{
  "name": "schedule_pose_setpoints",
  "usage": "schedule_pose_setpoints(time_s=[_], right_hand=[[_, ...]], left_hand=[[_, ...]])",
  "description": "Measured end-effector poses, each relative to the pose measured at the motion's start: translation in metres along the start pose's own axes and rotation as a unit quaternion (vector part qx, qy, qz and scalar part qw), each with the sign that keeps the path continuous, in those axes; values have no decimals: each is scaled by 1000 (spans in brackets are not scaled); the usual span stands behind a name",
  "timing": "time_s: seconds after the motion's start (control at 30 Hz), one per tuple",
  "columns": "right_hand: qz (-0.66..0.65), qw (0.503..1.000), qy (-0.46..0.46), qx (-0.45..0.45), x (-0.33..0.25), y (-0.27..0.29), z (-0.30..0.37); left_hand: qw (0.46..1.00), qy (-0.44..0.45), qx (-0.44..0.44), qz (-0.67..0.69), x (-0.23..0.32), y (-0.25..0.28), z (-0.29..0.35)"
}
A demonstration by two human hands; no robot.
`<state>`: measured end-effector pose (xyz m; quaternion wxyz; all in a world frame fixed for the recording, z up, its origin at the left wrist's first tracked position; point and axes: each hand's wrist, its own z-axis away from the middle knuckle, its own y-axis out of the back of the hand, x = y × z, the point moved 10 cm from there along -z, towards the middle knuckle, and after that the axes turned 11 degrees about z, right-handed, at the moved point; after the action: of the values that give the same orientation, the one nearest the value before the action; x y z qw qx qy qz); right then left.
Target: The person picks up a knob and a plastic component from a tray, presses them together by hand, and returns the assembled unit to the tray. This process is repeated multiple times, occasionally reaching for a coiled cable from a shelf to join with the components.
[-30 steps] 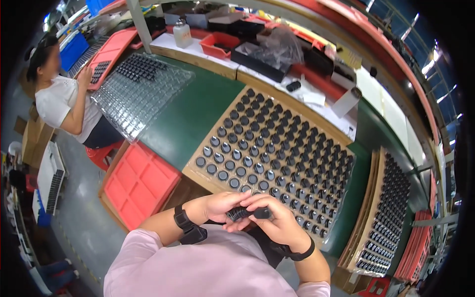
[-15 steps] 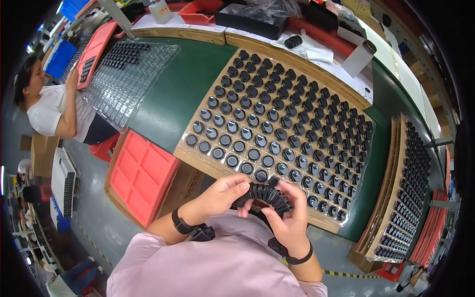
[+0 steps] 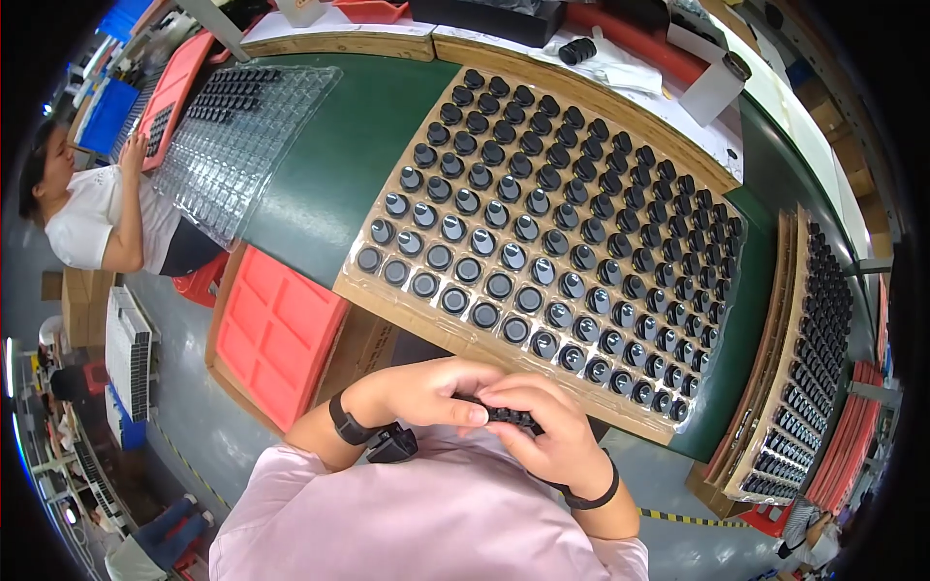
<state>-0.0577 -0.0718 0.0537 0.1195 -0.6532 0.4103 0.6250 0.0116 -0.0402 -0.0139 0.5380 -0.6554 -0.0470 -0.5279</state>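
My left hand (image 3: 431, 392) and my right hand (image 3: 552, 436) are close together in front of my body, both closed round a row of small black ribbed pieces (image 3: 511, 417). Only a short dark stretch of the row shows between the fingers; the rest is covered, so I cannot tell the exact kind of part. Just beyond my hands lies a clear plastic tray (image 3: 455, 329) on a cardboard sheet. Round black lens-like parts (image 3: 526, 229) stand upright in its pockets, row after row.
A red divided tray (image 3: 276, 334) sits in a carton at the left. Farther left, a co-worker (image 3: 111, 218) handles parts beside another clear tray (image 3: 218, 160). More filled trays (image 3: 804, 358) lean at the right. A dark cylinder (image 3: 578, 50) rests on the back shelf.
The black row was bowed in an arc between my hands; now it is lower, straighter and mostly covered. My hands have come together, fingers closing over it. The view has shifted slightly.
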Motion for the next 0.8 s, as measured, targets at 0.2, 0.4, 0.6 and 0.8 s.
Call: schedule_pose_setpoints(time_s=[0.2,0.4,0.6,0.8], right_hand=[[26,999,-35,11,-2,1,-10],[-192,968,-146,74,43,4,7],[-116,982,-140,46,44,4,2],[-197,964,-155,89,50,9,-4]], left_hand=[[998,35,-1,-53,1,0,1],[1000,17,-9,12,0,4,5],[999,29,4,42,8,5,2],[997,9,16,69,14,10,4]])
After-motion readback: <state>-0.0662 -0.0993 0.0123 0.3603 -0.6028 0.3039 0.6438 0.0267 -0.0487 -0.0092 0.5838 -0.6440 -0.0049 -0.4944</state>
